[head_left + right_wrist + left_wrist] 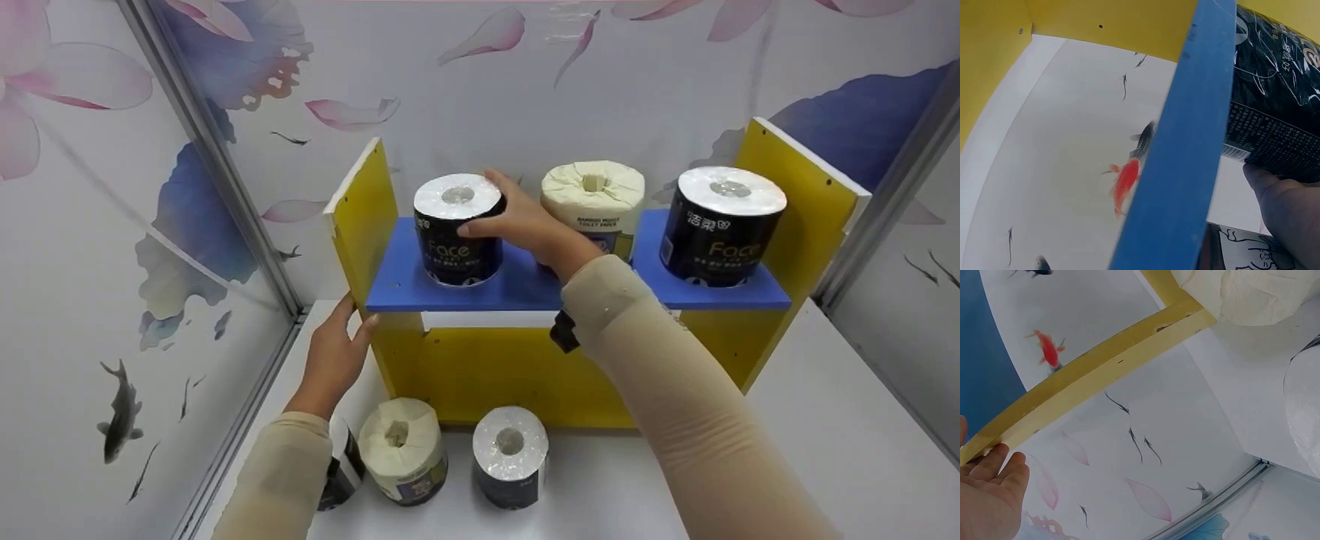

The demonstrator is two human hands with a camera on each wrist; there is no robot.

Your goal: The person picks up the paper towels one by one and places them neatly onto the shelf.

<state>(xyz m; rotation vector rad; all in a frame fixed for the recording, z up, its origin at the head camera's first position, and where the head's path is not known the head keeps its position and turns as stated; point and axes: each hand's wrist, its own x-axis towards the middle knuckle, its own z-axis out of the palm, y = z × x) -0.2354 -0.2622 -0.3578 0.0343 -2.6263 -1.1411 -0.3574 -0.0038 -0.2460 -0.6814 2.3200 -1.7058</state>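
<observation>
At the left end of the blue shelf board (525, 296), a black-wrapped toilet paper roll (457, 251) stands upright. My right hand (529, 225) grips it from its right side, thumb in front. The right wrist view shows this roll (1280, 90) above the hand (1289, 205), beside the board's blue edge (1182, 146). With my left hand (337, 352) I hold the front edge of the yellow left side panel (364, 217), just below board height. In the left wrist view the hand (994, 495) is at the end of that panel (1100, 357).
A cream-wrapped roll (592, 199) and another black roll (724, 229) share the board. On the white table, before the yellow lower panel (525, 375), stand a cream roll (405, 457), a dark-wrapped roll (510, 457) and a partly hidden roll (345, 465). Printed walls enclose the back and sides.
</observation>
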